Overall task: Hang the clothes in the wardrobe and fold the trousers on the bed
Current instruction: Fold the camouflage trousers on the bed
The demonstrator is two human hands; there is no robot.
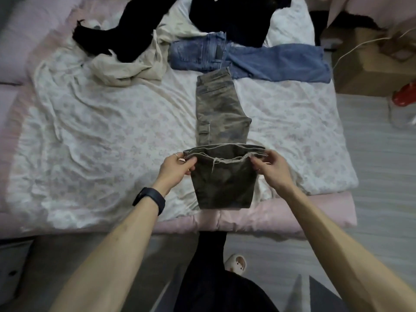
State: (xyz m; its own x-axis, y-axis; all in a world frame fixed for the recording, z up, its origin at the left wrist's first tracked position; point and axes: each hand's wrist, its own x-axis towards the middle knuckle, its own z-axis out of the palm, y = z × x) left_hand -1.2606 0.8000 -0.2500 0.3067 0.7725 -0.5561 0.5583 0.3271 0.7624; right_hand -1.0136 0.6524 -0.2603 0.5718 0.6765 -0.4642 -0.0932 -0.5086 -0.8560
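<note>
While pinched at both corners of the frayed hem: olive-grey camouflage cotton trousers (222, 113), lengthwise on white floral bedsheet (112, 136), waistband at far end, hem end turned back over the legs near the bed's near edge. Left hand (177, 168): fingers and thumb closed on left hem corner. Right hand (270, 168): fingertips gripping right hem corner. Touching waistband: folded blue denim jeans (270, 63). Further left: crumpled cream fabric garment (128, 68).

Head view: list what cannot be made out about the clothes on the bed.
Black garment: top edge cuts it off; its type is unclear.
Camouflage trousers: the raised hem, pinched by left hand and right hand, hides the cloth beneath.
Red object: right edge cuts it off; unidentifiable.
Wardrobe: outside the head view.
</note>
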